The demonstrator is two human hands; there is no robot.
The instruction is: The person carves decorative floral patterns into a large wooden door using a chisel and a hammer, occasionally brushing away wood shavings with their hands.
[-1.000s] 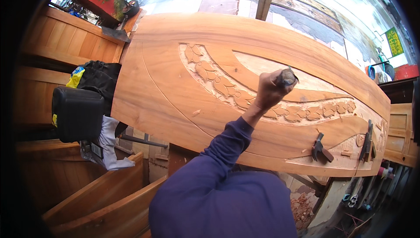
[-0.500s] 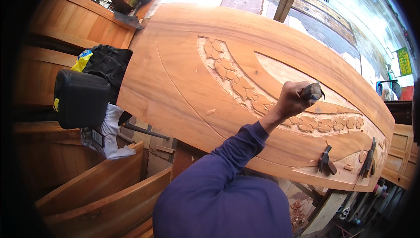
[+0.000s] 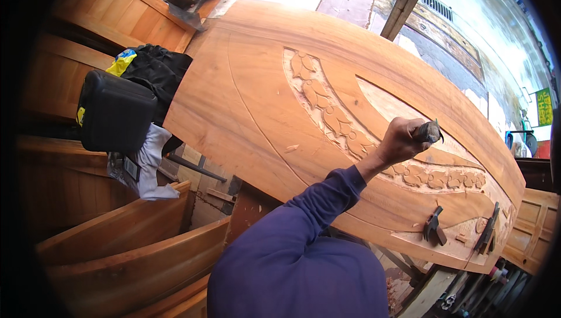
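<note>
Carved wood (image 3: 342, 87) fills the middle. Right of centre, the left hand (image 3: 402, 140) grips a dark tool (image 3: 430, 133); right hand unseen. Likely carving; next needs careful aim.

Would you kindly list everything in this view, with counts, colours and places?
Carved panel: 1, orange-brown, centre
Held tool: 1, dark, above panel
Hand tools: 2, black and brown, on panel, lower right
Wood chips: several, tan, on panel
Case: 1, black, left of panel
Dark fabric: 1, black, beyond case
Packet: 1, yellow-blue, beside fabric
Pale bag or cloth: 1, whitish, below case
Wooden panels: several, brown, left and right
Post: 1, brown, upper right
Grate: 1, dark, upper right
Sign: 1, green-yellow, far right
Sleeve: 1, dark purple, centre
Left hand: 1, bare, around held tool
</note>
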